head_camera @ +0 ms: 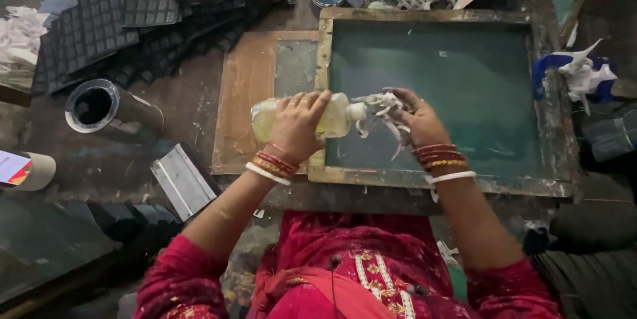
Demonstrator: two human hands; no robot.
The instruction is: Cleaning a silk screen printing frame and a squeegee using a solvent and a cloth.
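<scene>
1. I saw the left hand [296,125] wrapped around a pale yellow plastic bottle [302,120], fingers curled over its body, holding it sideways with the nozzle end pointing right.
2. The right hand [419,120] was closed on a crumpled white rag [383,112], which sat right at the bottle's mouth (touching it, as far as I could tell).
3. Both hovered over the near-left corner of a wooden-framed screen [323,86] with green mesh, lying flat on the worktable.
4. My judgement: the rag was being wetted from the bottle, and the mesh looked not yet wiped, with faint pale marks along its lower part.
5. Off to the left lay a heap of dark gridded sheets [133,20] and a metal cylinder [109,110], well apart from the hands.
</scene>
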